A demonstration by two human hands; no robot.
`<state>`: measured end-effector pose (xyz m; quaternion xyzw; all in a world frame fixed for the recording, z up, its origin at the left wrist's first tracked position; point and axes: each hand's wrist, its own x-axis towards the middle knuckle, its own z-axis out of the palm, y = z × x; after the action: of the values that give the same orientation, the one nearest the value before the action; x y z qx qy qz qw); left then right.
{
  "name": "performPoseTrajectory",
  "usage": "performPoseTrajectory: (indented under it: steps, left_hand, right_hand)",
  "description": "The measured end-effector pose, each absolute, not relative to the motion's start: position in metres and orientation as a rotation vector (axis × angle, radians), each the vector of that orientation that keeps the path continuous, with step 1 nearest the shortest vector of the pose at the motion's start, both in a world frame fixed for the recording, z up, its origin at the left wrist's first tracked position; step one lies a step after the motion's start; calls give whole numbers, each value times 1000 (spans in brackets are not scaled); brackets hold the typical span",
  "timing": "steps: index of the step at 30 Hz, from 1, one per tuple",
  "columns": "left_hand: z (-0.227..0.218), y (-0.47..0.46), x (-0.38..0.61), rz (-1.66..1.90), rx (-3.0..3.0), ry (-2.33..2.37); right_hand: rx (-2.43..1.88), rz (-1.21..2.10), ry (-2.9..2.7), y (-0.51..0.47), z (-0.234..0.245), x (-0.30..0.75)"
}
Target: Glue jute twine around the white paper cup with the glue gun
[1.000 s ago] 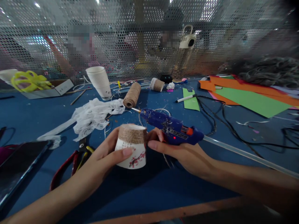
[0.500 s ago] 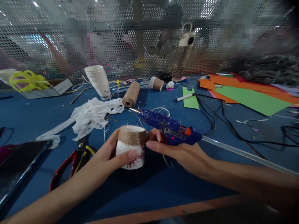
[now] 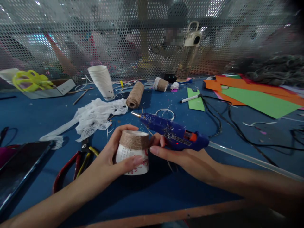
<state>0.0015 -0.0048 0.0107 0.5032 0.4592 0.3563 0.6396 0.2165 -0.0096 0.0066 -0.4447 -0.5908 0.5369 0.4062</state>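
Note:
My left hand (image 3: 111, 158) is wrapped round a small paper cup (image 3: 133, 158) with a printed blossom pattern, its thumb across the front and a finger behind the rim. A band of brown twine (image 3: 134, 140) circles the cup's upper part. My right hand (image 3: 182, 158) is closed at the handle of a blue hot glue gun (image 3: 173, 131), which is mostly hidden. Its thumb and fingertips come close to the cup's right side; whether they pinch the twine's end I cannot tell. The gun's metal nozzle points left, beyond the cup, and a red light glows on its body.
Behind the cup lie white lace (image 3: 92, 117), a twine roll (image 3: 135, 95) and stacked paper cups (image 3: 102, 82). Pliers (image 3: 78, 161) and a phone (image 3: 22, 167) are at left. Coloured paper (image 3: 261, 98), a marker (image 3: 190, 98) and black cables (image 3: 229, 110) spread right. A bottle (image 3: 190, 53) stands behind.
The cup has turned and tilted slightly in my left hand, its rim opening looking narrower. A left finger now shows over the rim's back. The glue gun stays nearly in place; the view has shifted slightly.

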Motion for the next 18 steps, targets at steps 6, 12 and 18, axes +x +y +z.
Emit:
performPoseTrajectory:
  steps: [6,12,18]
  left_hand:
    - [14,-5,3,799,1116,1053]
    - [14,-5,3,801,1112,1034]
    - [14,-5,3,796,1117,1053]
  right_hand:
    - [-1085,1399,-1480,-11,11,215]
    - [-1063,1404,-1473,-10,13,215]
    - [-1067,1401,-1478,-9,13,215]
